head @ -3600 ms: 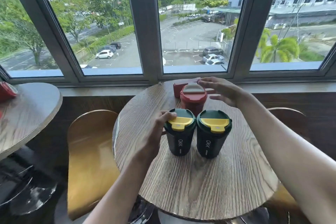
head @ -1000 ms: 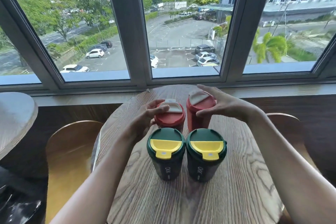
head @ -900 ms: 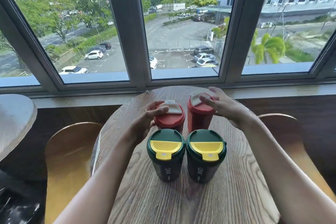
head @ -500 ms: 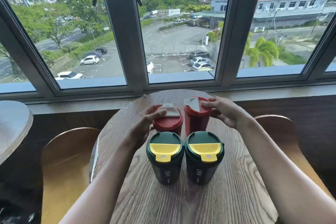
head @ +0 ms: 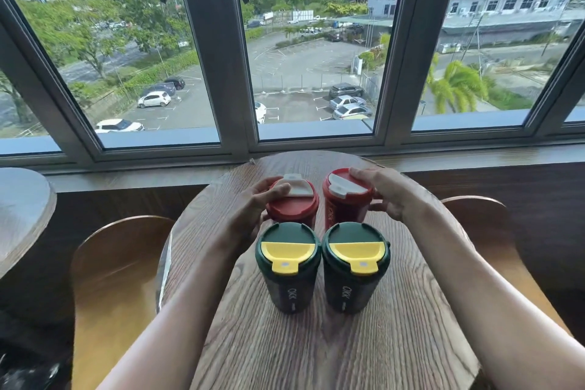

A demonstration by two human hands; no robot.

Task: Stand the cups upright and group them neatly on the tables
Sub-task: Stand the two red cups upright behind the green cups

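Four lidded cups stand upright in a two-by-two cluster at the centre of the frame, on the round wooden table [head: 316,351] by the window. The two green cups sit nearest the camera: the left green cup [head: 287,266] and the right green cup [head: 355,264] are side by side, touching or nearly so. Behind them stand the left red cup [head: 292,201] and the right red cup [head: 346,196], with a narrow gap showing between the pair.

The left hand [head: 250,212] is curled around the left red cup, thumb lying across the lid's edge. The right hand [head: 387,195] wraps the right red cup from its outer side, fingertips resting on the lid rim – both hands closed on their cups, not spread.

The grouping looks close to finished; what seems left is closing the gap between the red cups. The risk lies there. Both hands grip high, near the lids, so a sideways push could tip a red cup instead of sliding it – and a tipping cup would strike the green cup directly in front, toppling it. Pushing too hard inward could also knock the red cups together and skew the row.
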